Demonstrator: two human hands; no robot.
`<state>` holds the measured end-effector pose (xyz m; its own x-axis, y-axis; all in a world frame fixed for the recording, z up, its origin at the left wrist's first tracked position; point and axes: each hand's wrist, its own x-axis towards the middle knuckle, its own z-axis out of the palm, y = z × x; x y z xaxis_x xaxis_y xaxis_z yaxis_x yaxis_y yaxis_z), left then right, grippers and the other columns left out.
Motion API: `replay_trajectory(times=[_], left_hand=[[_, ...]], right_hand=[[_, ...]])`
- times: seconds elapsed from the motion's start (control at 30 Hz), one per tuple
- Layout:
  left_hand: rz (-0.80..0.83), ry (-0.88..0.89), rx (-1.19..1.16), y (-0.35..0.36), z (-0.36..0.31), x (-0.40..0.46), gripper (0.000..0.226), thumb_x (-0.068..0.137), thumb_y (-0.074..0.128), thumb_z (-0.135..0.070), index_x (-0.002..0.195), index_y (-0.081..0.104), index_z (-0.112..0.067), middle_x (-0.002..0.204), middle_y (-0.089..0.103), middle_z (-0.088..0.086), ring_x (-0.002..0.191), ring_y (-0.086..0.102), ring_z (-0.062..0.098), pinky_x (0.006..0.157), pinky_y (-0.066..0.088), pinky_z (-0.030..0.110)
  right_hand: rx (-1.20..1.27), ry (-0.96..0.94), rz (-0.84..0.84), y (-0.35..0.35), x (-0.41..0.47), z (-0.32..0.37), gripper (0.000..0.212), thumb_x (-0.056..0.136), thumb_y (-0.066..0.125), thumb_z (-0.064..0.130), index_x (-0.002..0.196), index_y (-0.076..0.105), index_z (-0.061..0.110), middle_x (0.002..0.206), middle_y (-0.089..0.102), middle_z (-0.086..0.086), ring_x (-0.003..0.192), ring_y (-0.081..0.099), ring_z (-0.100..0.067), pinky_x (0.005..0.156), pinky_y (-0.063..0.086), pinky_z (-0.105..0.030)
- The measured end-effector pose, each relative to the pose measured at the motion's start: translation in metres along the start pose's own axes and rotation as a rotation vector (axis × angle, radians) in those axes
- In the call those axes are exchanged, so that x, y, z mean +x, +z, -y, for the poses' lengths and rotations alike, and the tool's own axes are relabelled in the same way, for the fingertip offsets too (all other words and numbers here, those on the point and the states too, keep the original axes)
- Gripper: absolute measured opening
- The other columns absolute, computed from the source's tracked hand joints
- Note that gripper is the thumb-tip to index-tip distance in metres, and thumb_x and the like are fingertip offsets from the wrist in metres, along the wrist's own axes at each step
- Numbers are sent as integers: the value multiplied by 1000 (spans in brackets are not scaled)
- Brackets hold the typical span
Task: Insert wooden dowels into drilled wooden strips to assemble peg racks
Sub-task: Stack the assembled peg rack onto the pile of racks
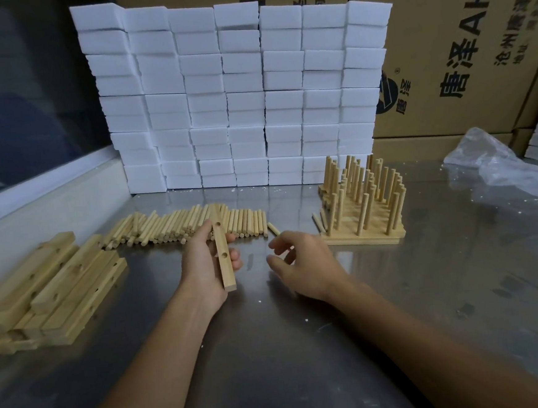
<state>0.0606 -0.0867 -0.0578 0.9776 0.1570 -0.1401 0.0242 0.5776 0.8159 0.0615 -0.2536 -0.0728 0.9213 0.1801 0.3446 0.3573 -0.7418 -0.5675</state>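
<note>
Head view shows the left hand (206, 266) gripping a pale drilled wooden strip (222, 251) at centre, holes up and empty. At 3 o'clock of it the right hand (301, 265) hovers loosely open, holding nothing. Next, I judge, it must pick a round wooden dowel (273, 228) lying loose at 12 o'clock. Finished peg racks (362, 203) stand at 2 o'clock, spare strips (52, 285) at 9; nothing blocks the reach.

Scuffed grey metal desk (272, 348), loose row of pale wooden dowels (186, 227) at its middle, drilled wooden strips (52, 291) piled left of them, finished peg racks (362, 203) right, white foam blocks (239, 93) stacked behind, crumpled clear plastic bag (496, 166) far right.
</note>
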Motion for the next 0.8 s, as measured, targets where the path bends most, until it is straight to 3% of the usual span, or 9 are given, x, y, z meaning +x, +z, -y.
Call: replay_trajectory(times=[0.17,0.23,0.3,0.4,0.47,0.53,0.6,0.7,0.8], left_hand=[[-23,-33,-60,-1,1,-1,31,99,49,-29,81,59,-6,64,56,5,41,44,14,37,37,22],[-31,-39,-70,-1,0,0,30,99,50,-28,81,59,-5,64,56,6,42,45,15,37,37,22],[-36,-39,-75,-1,0,0,29,99,50,-28,83,58,-5,65,55,7,42,45,15,37,37,21],[-33,-37,-62,-1,0,-1,28,100,49,-27,85,58,-5,66,54,7,42,45,15,37,37,21],[-33,-37,-53,0,0,-1,28,100,49,-27,85,58,-4,66,54,7,42,44,15,37,37,21],[-34,-34,-47,0,-1,-2,28,100,49,-26,86,58,-4,67,53,7,43,44,15,37,37,22],[-32,-28,-35,1,-1,-2,27,99,50,-26,87,57,-4,68,53,7,43,44,15,38,38,22],[-38,-16,-10,2,0,-2,29,99,50,-27,83,56,-4,67,53,7,42,44,16,37,38,20],[-41,-6,6,3,1,-2,29,99,51,-27,80,56,-5,67,53,7,41,44,16,37,39,20]], right_hand=[[-172,142,-165,13,29,0,26,91,63,34,113,64,19,99,66,3,87,60,-13,75,55,-32],[-327,153,-224,14,38,-2,30,92,61,34,116,60,17,110,61,-2,99,57,-19,80,52,-35],[-419,192,-175,15,46,-7,34,92,59,34,120,56,14,117,58,-7,109,53,-25,86,48,-37],[-412,223,-67,12,56,-9,26,94,60,28,114,59,12,112,64,-9,100,59,-27,78,47,-35],[-404,241,-16,8,60,-8,9,92,63,19,96,59,12,106,65,-9,88,60,-25,71,46,-33],[-390,272,35,6,60,-4,19,91,63,15,80,48,14,101,61,-9,80,54,-23,67,42,-32],[-313,284,48,4,56,-2,10,91,60,10,94,50,11,104,53,-10,84,53,-23,69,42,-33],[-104,232,14,-3,44,2,30,93,51,6,122,46,6,95,51,-5,81,53,-21,65,43,-33],[44,134,-36,-11,27,8,54,97,45,8,147,24,11,80,61,-8,72,61,-24,58,47,-36]])
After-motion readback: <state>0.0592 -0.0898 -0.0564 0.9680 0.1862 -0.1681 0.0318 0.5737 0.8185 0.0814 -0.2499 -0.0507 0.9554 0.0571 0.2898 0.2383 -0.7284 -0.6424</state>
